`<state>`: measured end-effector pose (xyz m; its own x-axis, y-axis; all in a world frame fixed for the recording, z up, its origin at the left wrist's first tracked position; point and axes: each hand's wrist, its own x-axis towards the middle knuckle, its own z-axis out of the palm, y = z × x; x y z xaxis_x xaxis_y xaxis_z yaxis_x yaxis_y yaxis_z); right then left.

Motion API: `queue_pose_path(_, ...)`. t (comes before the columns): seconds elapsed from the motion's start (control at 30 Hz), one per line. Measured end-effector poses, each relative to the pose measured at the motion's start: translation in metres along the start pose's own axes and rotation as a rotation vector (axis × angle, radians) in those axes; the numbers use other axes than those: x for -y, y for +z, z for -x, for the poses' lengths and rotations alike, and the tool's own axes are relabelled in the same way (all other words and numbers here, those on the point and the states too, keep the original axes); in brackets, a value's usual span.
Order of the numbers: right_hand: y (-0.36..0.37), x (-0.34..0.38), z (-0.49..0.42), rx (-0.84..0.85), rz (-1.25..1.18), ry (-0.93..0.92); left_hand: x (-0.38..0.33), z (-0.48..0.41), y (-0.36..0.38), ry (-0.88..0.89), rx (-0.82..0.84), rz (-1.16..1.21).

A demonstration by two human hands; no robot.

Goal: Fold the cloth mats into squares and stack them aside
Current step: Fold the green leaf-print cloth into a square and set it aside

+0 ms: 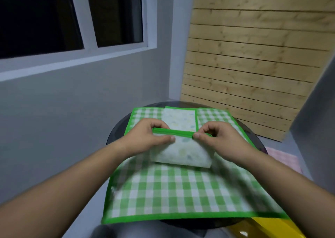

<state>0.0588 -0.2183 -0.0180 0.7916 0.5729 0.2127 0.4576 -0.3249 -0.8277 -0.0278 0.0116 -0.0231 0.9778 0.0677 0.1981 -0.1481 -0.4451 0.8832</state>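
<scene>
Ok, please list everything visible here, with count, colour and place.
checked mat: one visible, green-white, spread on table.
held mat: one, folded, pale, green trim, above checked mat.
far mat: one, folded, pale, green trim, on checked mat's far end.
table: one, dark, round, under mats.
window: one, white frame, upper left.
wooden panel: one, light brown, upper right.
cloth: one, pink, low right.
yellow object: one, bottom right.
left hand, right hand: both pinch held mat's green edge.
</scene>
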Motion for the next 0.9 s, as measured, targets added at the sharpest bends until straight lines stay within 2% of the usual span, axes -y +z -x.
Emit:
queue_pose_path(0.17, -0.001, -0.021, -0.025, -0.119, -0.354, 0.304, 0.015, -0.047, 0.005, -0.106, -0.203, 0.135)
queue_pose_path(0.23, 0.001, -0.031, -0.029, -0.143, -0.409, 0.397, 0.024, -0.066, 0.009, -0.162, -0.262, 0.132)
queue_pose_path(0.37, 0.008, -0.052, -0.035, -0.075, -0.356, 0.471, 0.045, -0.097, 0.022, -0.245, -0.377, 0.100)
queue_pose_path(0.47, 0.016, -0.065, -0.041, -0.025, -0.230, 0.432, 0.058, -0.111, 0.029, -0.349, -0.457, 0.072)
queue_pose_path(0.53, 0.023, -0.072, -0.044, -0.017, -0.132, 0.398, 0.063, -0.112, 0.031, -0.459, -0.400, 0.037)
queue_pose_path(0.63, 0.027, -0.079, -0.048, -0.046, -0.045, 0.421, 0.064, -0.104, 0.028, -0.604, -0.206, -0.096)
queue_pose_path(0.77, 0.030, -0.084, -0.052, -0.069, -0.018, 0.442, 0.065, -0.088, 0.024, -0.601, -0.135, -0.254)
queue_pose_path(0.9, 0.035, -0.093, -0.058, -0.091, 0.011, 0.471, 0.067, -0.073, 0.022, -0.582, -0.068, -0.282)
